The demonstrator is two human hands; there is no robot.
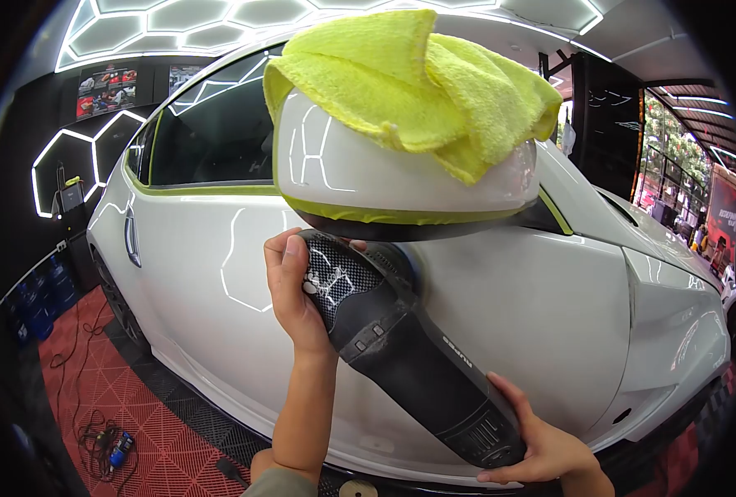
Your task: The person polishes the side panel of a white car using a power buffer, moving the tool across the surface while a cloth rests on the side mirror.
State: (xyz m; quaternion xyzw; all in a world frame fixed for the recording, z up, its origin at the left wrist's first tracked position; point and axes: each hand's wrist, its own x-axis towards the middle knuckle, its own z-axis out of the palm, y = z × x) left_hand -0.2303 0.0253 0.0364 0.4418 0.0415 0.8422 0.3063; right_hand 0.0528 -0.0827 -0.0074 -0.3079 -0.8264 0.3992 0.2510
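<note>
A black car polisher (418, 373) slants across the view, its head against the white car door (517, 306) just under the side mirror. My left hand (292, 290) is wrapped round the polisher's front end, thumb on its patterned top. Lower right, my right hand (542, 435) grips the rear end of the body. The pad is mostly hidden behind the machine. A yellow-green towel (434, 91) lies draped over the white side mirror (401, 178). Yellow-green masking tape (211, 190) runs along the window's lower edge and the mirror's base.
Cables and a blue tool (121, 450) lie on the red floor tiles (169, 414) at lower left. Large blue water bottles (49, 290) stand by the black wall. Hexagonal lights (211, 29) cover the ceiling. An open doorway (678, 157) is at the right.
</note>
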